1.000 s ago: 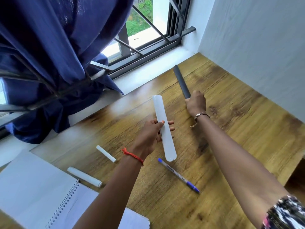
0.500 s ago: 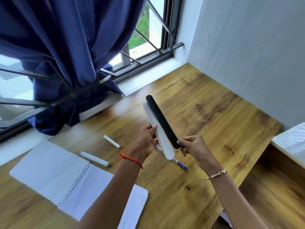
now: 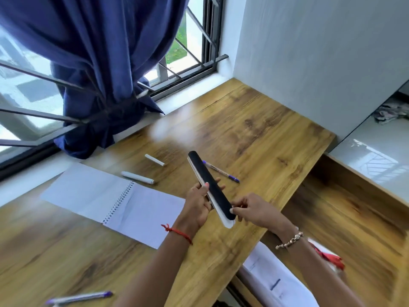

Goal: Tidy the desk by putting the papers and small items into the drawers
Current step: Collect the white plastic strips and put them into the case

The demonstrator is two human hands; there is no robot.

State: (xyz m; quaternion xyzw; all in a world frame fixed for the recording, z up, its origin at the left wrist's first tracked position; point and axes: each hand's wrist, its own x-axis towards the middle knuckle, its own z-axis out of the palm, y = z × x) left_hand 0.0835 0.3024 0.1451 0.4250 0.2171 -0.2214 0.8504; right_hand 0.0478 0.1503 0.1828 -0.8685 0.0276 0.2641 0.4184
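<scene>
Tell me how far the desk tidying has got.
Early stage. Both hands, left hand and right hand, hold a black strip stacked on a white strip. Still on the desk: open spiral notebook, two blue pens, white marker, white stick.

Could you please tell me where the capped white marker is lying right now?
The white marker lies on the desk, left of centre, just beyond the open spiral notebook.

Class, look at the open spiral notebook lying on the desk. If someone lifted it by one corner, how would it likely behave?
The notebook would probably sag, since it lies open on thin white pages. The two halves would likely swing on the wire spiral joining them. It looks light for its spread, so a push should slide it across the smooth desk.
</scene>
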